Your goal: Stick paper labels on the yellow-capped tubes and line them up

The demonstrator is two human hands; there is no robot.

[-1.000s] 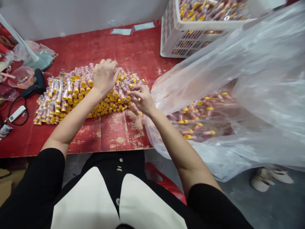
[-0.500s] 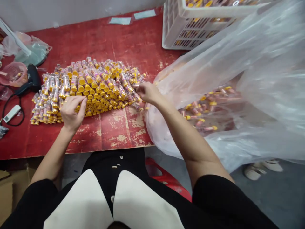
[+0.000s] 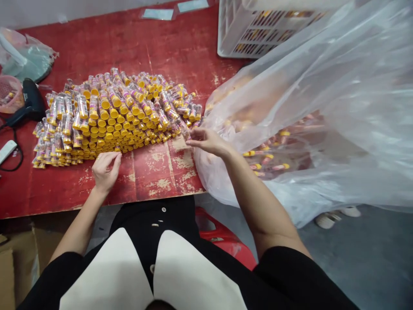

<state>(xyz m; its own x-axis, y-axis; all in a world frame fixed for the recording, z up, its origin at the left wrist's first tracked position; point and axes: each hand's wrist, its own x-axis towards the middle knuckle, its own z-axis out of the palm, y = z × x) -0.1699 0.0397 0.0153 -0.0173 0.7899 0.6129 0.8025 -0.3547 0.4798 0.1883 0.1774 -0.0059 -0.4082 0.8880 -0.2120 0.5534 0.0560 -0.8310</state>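
Observation:
A large heap of small clear tubes with yellow caps [image 3: 111,122] lies stacked on the red table, many with their caps facing me. In front of its lower edge is my left hand [image 3: 105,173], fingers curled and drawn together; whether anything small is in them I cannot make out. At the right end of the heap, my right hand [image 3: 209,141] has thumb and fingers apart, close to the tubes there. Just beyond it a clear plastic bag [image 3: 219,183] spreads over the table edge, with more yellow-capped tubes [image 3: 267,159] showing through it.
A white plastic crate [image 3: 237,32] of tubes stands at the back right. On the left are a black handheld scanner [image 3: 32,101], a pink basket [image 3: 11,91] and a white power strip [image 3: 7,150]. Below the table is a red stool [image 3: 222,237].
My left hand has drawn back from the heap toward the table's front edge. My right hand has come slightly nearer me and its fingers have spread. The whole view has shifted a little.

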